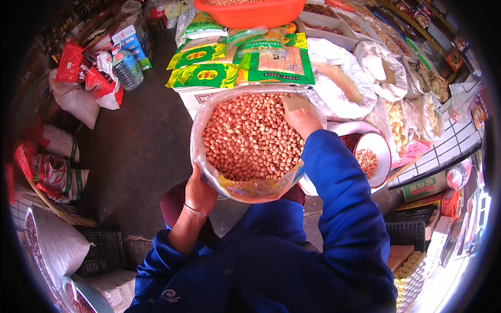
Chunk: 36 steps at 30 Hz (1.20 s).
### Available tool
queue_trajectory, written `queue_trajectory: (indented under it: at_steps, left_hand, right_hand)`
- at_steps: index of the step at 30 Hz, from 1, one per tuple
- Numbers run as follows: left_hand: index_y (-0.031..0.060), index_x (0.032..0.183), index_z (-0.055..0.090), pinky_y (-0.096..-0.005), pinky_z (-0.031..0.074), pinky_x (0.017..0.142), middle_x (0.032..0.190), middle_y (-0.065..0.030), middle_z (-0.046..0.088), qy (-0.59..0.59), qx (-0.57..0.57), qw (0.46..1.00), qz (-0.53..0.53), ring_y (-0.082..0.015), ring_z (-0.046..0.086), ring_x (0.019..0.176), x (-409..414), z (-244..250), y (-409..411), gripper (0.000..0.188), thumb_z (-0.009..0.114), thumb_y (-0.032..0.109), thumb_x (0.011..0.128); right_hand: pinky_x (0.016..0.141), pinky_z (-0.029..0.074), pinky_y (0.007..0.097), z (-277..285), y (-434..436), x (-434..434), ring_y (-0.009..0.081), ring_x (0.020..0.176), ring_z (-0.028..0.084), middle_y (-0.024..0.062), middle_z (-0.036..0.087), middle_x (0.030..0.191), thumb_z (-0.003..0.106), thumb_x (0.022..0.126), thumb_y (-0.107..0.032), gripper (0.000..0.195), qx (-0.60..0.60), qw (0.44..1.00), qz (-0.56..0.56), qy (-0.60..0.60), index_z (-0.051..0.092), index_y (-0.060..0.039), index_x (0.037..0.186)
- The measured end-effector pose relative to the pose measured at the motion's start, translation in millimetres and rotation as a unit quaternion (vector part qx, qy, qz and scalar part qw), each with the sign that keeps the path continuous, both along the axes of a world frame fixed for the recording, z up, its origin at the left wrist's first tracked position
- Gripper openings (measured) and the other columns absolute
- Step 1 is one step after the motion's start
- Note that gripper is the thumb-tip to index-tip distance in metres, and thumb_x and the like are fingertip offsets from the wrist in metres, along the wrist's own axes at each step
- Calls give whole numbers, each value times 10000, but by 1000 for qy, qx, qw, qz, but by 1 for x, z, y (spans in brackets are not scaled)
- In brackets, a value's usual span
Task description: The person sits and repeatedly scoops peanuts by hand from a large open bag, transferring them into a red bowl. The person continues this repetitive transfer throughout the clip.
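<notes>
A large open plastic-lined sack of reddish shelled peanuts (pixel 250 137) stands before me between my knees. My left hand (pixel 199 191) grips the sack's near left side, thumb up along the outside of the plastic liner (pixel 197 135). At the far right of the opening is my right hand (pixel 305 117), reaching in over the liner. Its fingertips are hidden, and a flat beige patch (pixel 295 105) shows at the hand; I cannot tell whether it is held or stuck on. Peanuts lie right beside that hand.
Green and yellow packets (pixel 211 74) lie beyond the sack, below an orange basin (pixel 250 13). Open white sacks (pixel 344 84) and a white enamel bowl (pixel 385 156) are on the right. A large bottle (pixel 127 68) and red bags (pixel 72 64) stand on the left.
</notes>
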State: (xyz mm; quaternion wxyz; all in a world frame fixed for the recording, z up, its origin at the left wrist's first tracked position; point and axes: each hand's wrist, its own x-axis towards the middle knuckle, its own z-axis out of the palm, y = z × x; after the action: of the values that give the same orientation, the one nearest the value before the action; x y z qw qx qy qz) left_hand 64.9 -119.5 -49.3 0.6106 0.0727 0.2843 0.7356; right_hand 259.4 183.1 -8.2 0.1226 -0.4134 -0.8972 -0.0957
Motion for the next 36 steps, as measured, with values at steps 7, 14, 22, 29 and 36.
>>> queue_trajectory:
  at_steps: [7, 14, 22, 29, 36]
  left_hand:
    - [48, 1491, 318, -478, 323, 1142, 1516, -104, 401, -2, -8, 1000, 3, -295, 401, 1377, 0, -2, 0, 610, 346, 468, 1050]
    - [34, 1484, 322, -477, 332, 1137, 1506, -120, 411, -5, 3, 1000, 4, -301, 413, 1368, 0, -9, 3, 604, 374, 448, 1048]
    - [32, 1470, 345, -476, 358, 1120, 1479, -118, 448, 11, -6, 1000, 20, -298, 447, 1343, 2, -5, 5, 579, 375, 431, 1052]
    - [47, 1468, 353, -473, 353, 1121, 1485, -106, 441, 0, 4, 1000, 5, -290, 435, 1348, -3, -12, 2, 591, 414, 447, 1038]
    - [83, 1500, 313, -479, 337, 1128, 1514, -87, 406, -3, -4, 1000, 2, -290, 402, 1373, 3, -8, 5, 618, 412, 474, 1031]
  right_hand:
    - [768, 528, 433, 10, -12, 2, 350, 886, 672, 161, 699, 932, 615, 819, -71, 134, -99, 984, -52, 137, 675, -89, 937]
    - [687, 529, 280, -4, -22, 31, 111, 779, 647, 40, 707, 876, 655, 918, -46, 64, -222, 897, 12, 381, 667, -10, 969]
    - [728, 520, 242, 7, -42, 47, 116, 806, 647, 48, 686, 865, 669, 912, -20, 75, -386, 731, 73, 558, 677, 10, 980]
    - [786, 494, 260, 38, -68, 171, 139, 851, 624, 71, 679, 898, 681, 885, -7, 94, -80, 865, -25, 495, 674, 21, 975]
    - [775, 534, 321, 24, -88, 271, 194, 884, 660, 127, 674, 978, 687, 873, -51, 171, 14, 929, -137, 342, 658, 18, 1026]
